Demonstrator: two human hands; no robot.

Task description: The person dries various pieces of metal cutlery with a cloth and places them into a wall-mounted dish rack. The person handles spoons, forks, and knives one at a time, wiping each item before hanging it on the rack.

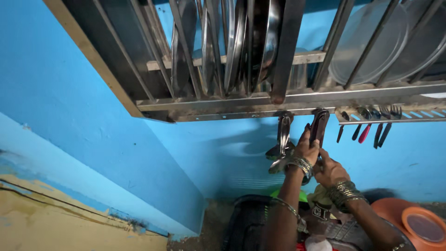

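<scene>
My left hand (306, 148) reaches up under the steel wall rack (288, 100) and grips a dark-handled utensil (319, 124) that hangs from the rack's lower rail. My right hand (329, 171) is just below and to the right, fingers curled near the lower end of the same utensil; whether it grips anything is hidden. Both wrists wear metal bangles. A steel ladle (282, 139) hangs just left of my left hand.
Steel plates (241, 42) stand upright in the rack, round lids (371, 42) at the right. Several knives and spoons (371, 125) hang from a slotted strip at right. Below are a black basket (246, 223), an orange tub (418, 223) and a blue wall.
</scene>
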